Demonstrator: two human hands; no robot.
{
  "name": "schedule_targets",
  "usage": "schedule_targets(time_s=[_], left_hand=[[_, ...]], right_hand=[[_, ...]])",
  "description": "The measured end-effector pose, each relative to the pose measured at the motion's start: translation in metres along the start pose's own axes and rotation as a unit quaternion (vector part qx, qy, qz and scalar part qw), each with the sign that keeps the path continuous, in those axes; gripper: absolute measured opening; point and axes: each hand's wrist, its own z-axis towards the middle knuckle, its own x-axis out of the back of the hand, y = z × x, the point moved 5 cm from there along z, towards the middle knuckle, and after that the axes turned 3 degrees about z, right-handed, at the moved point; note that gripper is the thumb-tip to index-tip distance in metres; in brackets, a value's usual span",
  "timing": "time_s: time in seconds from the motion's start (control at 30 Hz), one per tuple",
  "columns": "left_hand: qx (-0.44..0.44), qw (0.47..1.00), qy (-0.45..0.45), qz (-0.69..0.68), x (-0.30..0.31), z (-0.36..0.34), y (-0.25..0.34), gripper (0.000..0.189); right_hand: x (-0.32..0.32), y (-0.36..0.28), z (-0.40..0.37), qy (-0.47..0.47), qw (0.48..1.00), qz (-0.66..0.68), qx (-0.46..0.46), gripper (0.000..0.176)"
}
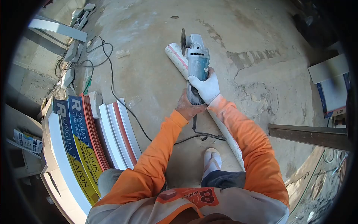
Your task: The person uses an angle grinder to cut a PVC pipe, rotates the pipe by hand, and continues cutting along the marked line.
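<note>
An angle grinder (198,61) with a blue-green body, grey head and dark cutting disc (183,42) is held out in front of me. My right hand (207,89), in a white glove, is wrapped round the middle of its body. The rear end sits in my bare left hand (187,106), whose fingers are closed about it and partly hidden. From that end a black power cord (194,123) hangs down. Below the grinder, a long white pipe (227,136) with a pinkish stripe near its far end lies diagonally on the floor. Whether the disc is turning cannot be told.
Stacks of long packaged ceiling panels (80,138) and white strips (113,130) stand at my left. The cord loops across the concrete floor (149,67) toward rubble (71,52). A dark beam (309,137) juts in from the right, below a box (333,91).
</note>
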Motion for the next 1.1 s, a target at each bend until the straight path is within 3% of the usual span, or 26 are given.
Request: schedule_targets(time_s=[0.13, 0.2, 0.23, 0.3, 0.37, 0.4, 0.43, 0.5, 0.6, 0.73, 0.8, 0.9, 1.1], left_hand=[[0.008, 0.996, -0.074, -0.043, 0.003, 0.004, -0.001, 0.074], [-0.015, 0.998, -0.046, -0.044, 0.0, -0.002, 0.013, 0.069], [-0.013, 0.997, -0.058, -0.045, -0.003, -0.003, 0.017, 0.069], [-0.007, 0.983, -0.05, -0.174, 0.002, -0.01, 0.023, 0.064], [-0.033, 0.987, -0.032, -0.155, 0.018, -0.014, 0.027, 0.062], [-0.059, 0.989, -0.013, -0.135, 0.027, -0.014, 0.03, 0.061], [-0.061, 0.992, -0.009, -0.114, 0.037, -0.014, 0.034, 0.061], [-0.057, 0.994, -0.006, -0.097, 0.052, -0.013, 0.044, 0.062], [-0.059, 0.995, 0.014, -0.075, 0.058, -0.011, 0.05, 0.061], [-0.087, 0.991, 0.009, -0.096, 0.053, -0.011, 0.049, 0.059], [-0.089, 0.99, 0.007, -0.112, 0.05, -0.011, 0.042, 0.059], [-0.082, 0.988, -0.013, -0.128, 0.045, -0.01, 0.033, 0.059], [-0.045, 0.987, -0.016, -0.154, 0.03, -0.005, 0.01, 0.063]], right_hand=[[0.018, -0.006, -0.026, 0.019, 1.0, 0.001, 0.0, 0.074], [0.021, -0.005, -0.023, -0.172, 0.984, 0.033, -0.016, 0.076], [0.04, 0.001, -0.023, -0.159, 0.987, 0.033, -0.019, 0.076], [0.089, 0.026, -0.034, -0.19, 0.979, -0.039, -0.062, 0.079], [0.153, 0.09, -0.071, -0.082, 0.924, -0.373, -0.028, 0.087], [0.173, 0.114, -0.101, -0.082, 0.892, -0.433, -0.103, 0.09], [0.188, 0.131, -0.138, -0.085, 0.849, -0.489, -0.182, 0.094], [0.201, 0.138, -0.197, -0.091, 0.788, -0.576, -0.197, 0.099], [0.207, 0.147, -0.227, -0.056, 0.766, -0.597, -0.232, 0.101], [0.221, 0.148, -0.205, -0.1, 0.799, -0.519, -0.286, 0.099], [0.217, 0.143, -0.197, -0.16, 0.846, -0.414, -0.296, 0.096], [0.196, 0.152, -0.189, -0.182, 0.871, -0.375, -0.26, 0.092], [0.178, 0.168, -0.18, -0.179, 0.861, -0.382, -0.284, 0.096]])
